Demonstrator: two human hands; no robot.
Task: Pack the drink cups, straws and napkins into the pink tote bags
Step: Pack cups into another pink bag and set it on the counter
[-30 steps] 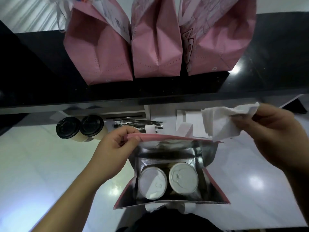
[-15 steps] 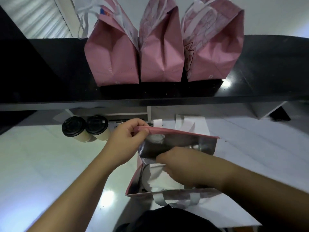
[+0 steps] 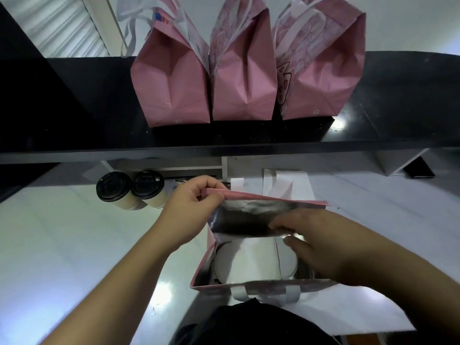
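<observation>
Holding the far rim of the open tote bag [image 3: 268,199] between thumb and forefinger, the left hand [image 3: 193,210] is keeping the mouth spread on the near part of the white table [image 3: 62,245]. The right hand [image 3: 321,245] is reaching down inside the bag, its fingers [image 3: 278,224] partly curled over the napkin [image 3: 251,260]; whether they are pinching it or only pressing it flat, I cannot tell. The napkin is lying across the white-lidded cups [image 3: 220,265] standing in the foil-lined bottom.

The bag looks light and floppy, so its rim is the sensible place to grip, as the left hand is doing. The napkin is thin, soft and easily crumpled, best taken at an edge. The cups are probably full and top-heavy, better taken around the body than by the lid.

Against the earlier frames, the napkin is no longer being held up at the right outside the bag; it is now inside, covering lids that were showing bare. The left hand is staying on the rim.

Two black-lidded cups [image 3: 129,188] are standing far left on the table, and three closed pink bags [image 3: 244,78] are sitting on the black shelf [image 3: 74,100] beyond.
</observation>
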